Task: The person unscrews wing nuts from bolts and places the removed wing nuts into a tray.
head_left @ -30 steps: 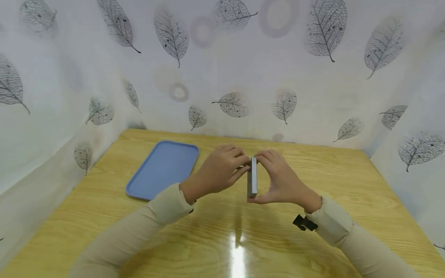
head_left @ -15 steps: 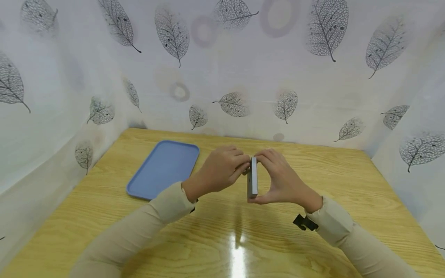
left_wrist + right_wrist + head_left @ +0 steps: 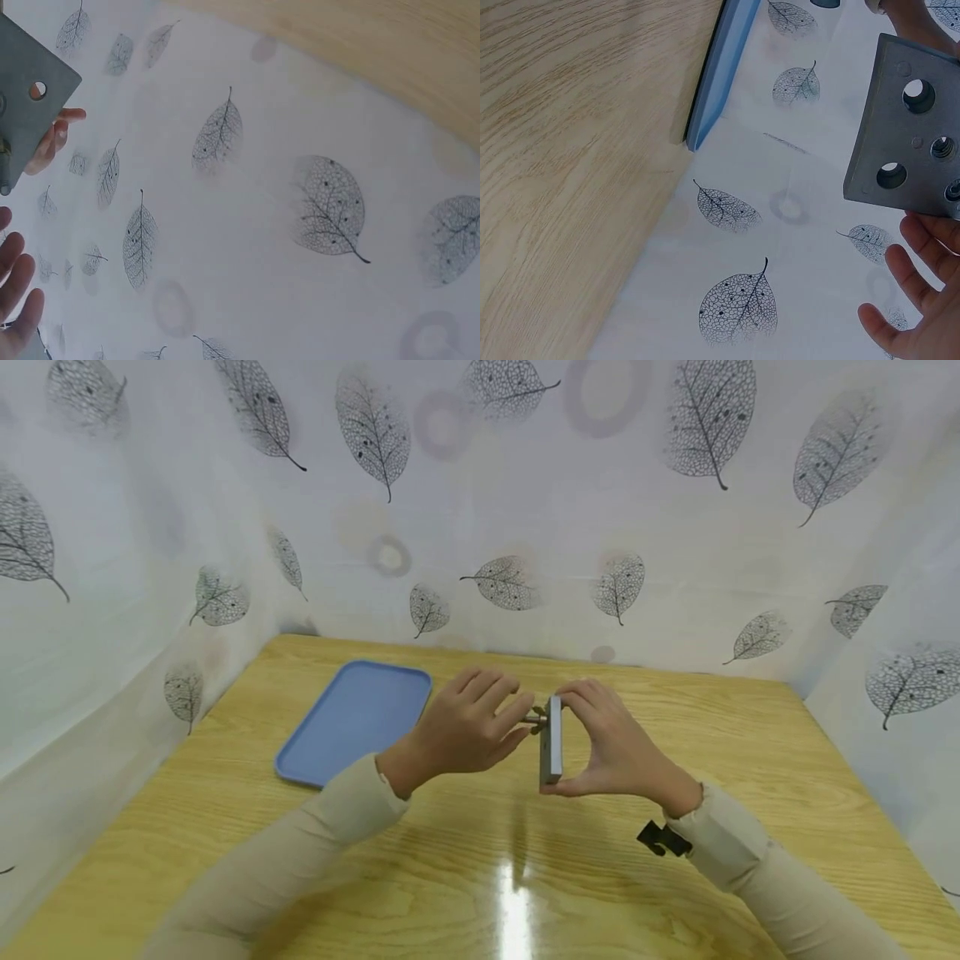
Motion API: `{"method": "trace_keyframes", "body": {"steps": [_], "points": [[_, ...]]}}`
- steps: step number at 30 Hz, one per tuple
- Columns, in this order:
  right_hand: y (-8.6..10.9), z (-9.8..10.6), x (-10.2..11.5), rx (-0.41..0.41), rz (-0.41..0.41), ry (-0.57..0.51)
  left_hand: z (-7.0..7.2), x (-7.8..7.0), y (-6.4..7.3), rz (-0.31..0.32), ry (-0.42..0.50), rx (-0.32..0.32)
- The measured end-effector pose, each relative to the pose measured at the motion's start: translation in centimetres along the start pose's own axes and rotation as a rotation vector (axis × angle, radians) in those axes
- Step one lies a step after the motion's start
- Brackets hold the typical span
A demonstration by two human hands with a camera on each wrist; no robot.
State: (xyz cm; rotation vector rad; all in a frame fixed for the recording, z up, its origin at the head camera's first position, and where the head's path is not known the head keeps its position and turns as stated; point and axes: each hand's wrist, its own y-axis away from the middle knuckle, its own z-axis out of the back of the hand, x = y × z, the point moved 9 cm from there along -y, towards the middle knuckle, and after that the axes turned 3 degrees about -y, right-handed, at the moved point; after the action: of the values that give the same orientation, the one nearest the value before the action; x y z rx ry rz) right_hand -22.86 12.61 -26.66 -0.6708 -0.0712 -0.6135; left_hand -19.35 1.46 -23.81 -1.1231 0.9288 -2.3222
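My right hand [image 3: 611,747] holds a grey metal plate [image 3: 552,747] on edge above the table, fingers at its far end and thumb at its near end. Round holes run through the plate [image 3: 901,142], as the right wrist view shows. From its left face a metal bolt [image 3: 534,720] sticks out, with a small brass-coloured piece around it near the plate. My left hand [image 3: 468,722] is at the bolt's free end, thumb and forefinger on either side. In the left wrist view its fingers [image 3: 19,285] are spread below the bolt's tip, and I see no grip.
A blue tray [image 3: 356,718] lies on the wooden table [image 3: 420,877] at the back left. White cloth [image 3: 480,527] printed with leaves hangs behind the table and along both sides. A black strap or clip [image 3: 663,839] is at the right wrist.
My left hand has drawn slightly left from the plate and its fingers have spread, so the bolt and brass-coloured piece now show. The plate and right hand have shifted slightly right.
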Motion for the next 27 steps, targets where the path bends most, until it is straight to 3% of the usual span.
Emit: {"method": "trace_keyframes", "body": {"steps": [3, 10, 18, 22, 27], "points": [[0.0, 0.1, -0.1, -0.004, 0.005, 0.004, -0.1, -0.3, 0.1, -0.029, -0.018, 0.02], [0.0, -0.1, -0.2, 0.008, 0.0, 0.002, -1.7, -0.6, 0.2, -0.021, -0.015, 0.151], [0.1, -0.3, -0.2, 0.009, 0.001, -0.005, -2.0, -1.1, -0.2, -0.044, -0.055, 0.117], [0.1, -0.3, -0.1, 0.021, 0.006, -0.009, -2.3, -1.2, -0.4, -0.065, -0.004, 0.142], [0.1, -0.4, 0.0, 0.039, 0.01, -0.013, -3.1, -1.1, -0.4, -0.071, 0.133, 0.261]]}}
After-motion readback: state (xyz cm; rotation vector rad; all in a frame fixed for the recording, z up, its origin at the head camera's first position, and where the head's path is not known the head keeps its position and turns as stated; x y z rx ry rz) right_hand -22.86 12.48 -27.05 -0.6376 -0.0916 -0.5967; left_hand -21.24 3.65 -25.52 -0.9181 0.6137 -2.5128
